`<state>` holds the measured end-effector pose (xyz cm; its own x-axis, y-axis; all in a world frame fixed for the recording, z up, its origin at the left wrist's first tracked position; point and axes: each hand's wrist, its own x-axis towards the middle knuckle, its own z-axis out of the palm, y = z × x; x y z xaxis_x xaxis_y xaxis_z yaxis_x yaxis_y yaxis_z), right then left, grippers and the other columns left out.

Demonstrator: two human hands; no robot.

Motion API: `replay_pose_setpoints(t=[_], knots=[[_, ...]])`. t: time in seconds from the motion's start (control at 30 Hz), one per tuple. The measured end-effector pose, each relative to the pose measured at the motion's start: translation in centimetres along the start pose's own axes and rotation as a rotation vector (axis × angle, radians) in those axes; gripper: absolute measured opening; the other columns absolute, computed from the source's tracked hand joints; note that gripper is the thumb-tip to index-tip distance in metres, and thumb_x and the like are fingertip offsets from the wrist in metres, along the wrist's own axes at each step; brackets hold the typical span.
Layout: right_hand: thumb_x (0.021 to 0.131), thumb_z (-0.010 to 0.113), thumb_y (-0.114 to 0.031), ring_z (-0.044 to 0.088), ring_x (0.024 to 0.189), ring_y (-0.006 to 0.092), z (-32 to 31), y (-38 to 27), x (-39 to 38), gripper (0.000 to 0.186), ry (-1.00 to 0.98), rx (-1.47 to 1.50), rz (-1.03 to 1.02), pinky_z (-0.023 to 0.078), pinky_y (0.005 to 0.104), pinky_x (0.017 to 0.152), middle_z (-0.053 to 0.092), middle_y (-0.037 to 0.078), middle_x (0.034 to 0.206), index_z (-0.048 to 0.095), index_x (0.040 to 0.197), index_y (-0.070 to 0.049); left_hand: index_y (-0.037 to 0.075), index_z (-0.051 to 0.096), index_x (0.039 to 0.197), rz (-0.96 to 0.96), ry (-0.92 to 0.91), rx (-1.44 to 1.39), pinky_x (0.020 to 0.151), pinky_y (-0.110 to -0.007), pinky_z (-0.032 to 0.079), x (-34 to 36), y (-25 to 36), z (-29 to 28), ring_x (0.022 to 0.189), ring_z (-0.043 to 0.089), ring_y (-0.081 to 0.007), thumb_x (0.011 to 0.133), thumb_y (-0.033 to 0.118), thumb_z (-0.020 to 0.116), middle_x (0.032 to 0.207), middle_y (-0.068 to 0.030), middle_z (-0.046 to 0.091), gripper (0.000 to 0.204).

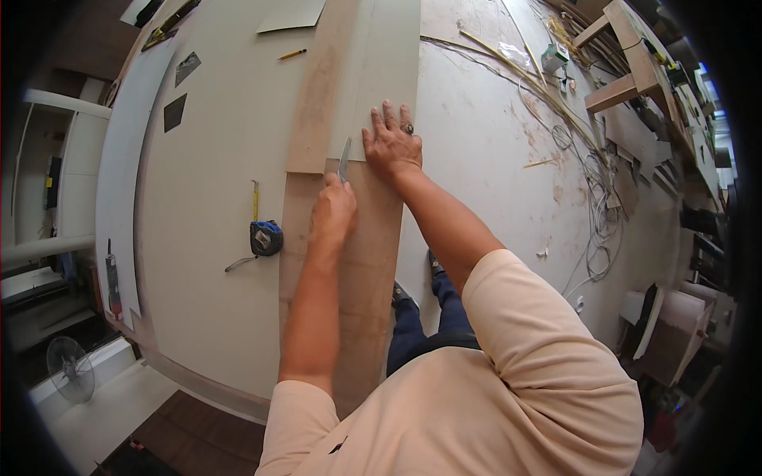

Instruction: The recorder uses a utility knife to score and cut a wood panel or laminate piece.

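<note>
My left hand (pixel 333 213) is closed around a knife with a silver blade (pixel 344 161); its handle is hidden in the fingers. The blade points away from me, beside the lower end of a pale wooden strip (pixel 311 139). Fingers spread, my right hand (pixel 393 147) lies flat on a long off-white sheet (pixel 377 67), near its right edge. Both the sheet and the strip end at about the height of my hands, where a bare brown board (pixel 349 246) continues toward me. Left of the board sits a blue and black tape measure (pixel 266 238), its yellow tape partly out.
A yellow pencil (pixel 292 55) and two dark squares (pixel 175 113) lie on the wide pale worktop (pixel 214 174). Beyond its left side stands a fan (pixel 70 369). On the floor to the right are tangled cables (pixel 591 238) and a wooden frame (pixel 615 91).
</note>
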<state>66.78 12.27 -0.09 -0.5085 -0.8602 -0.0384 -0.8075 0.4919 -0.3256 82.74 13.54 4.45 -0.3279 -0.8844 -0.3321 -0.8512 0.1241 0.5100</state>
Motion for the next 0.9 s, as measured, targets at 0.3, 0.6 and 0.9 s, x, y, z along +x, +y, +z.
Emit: replay_pose_setpoints(t=[0.3, 0.6, 0.9], knots=[[0.099, 0.035, -0.049, 0.014, 0.151, 0.0268, -0.1, 0.6, 0.8, 0.059, -0.028, -0.035, 0.015, 0.035, 0.0625, 0.104, 0.021, -0.001, 0.163, 0.035, 0.152, -0.023, -0.001, 0.042, 0.106, 0.011, -0.032, 0.147, 0.079, -0.056, 0.052, -1.2, -0.4, 0.9, 0.088, 0.065, -0.0495, 0.101, 0.026, 0.045, 0.092, -0.033, 0.066, 0.028], [0.099, 0.036, -0.047, 0.013, 0.151, 0.026, 0.3, 0.4, 0.0, 0.058, -0.047, -0.045, 0.009, 0.035, 0.0642, 0.101, 0.022, -0.001, 0.163, 0.037, 0.151, -0.022, -0.002, 0.042, 0.106, -0.08, -0.08, 0.189, 0.078, -0.057, 0.052, -2.2, 1.2, -1.0, 0.087, 0.064, -0.0512, 0.101, 0.026, 0.046, 0.091, -0.0341, 0.065, 0.029], [0.099, 0.041, -0.045, 0.017, 0.151, 0.0289, -0.3, 0.2, 0.7, 0.057, 0.033, -0.021, -0.003, 0.038, 0.0583, 0.101, 0.026, 0.002, 0.162, 0.04, 0.15, -0.02, -0.004, 0.047, 0.107, -0.053, -0.124, 0.155, 0.083, -0.057, 0.049, -4.4, -0.5, -2.9, 0.093, 0.062, -0.052, 0.1, 0.028, 0.046, 0.097, -0.0339, 0.065, 0.033]])
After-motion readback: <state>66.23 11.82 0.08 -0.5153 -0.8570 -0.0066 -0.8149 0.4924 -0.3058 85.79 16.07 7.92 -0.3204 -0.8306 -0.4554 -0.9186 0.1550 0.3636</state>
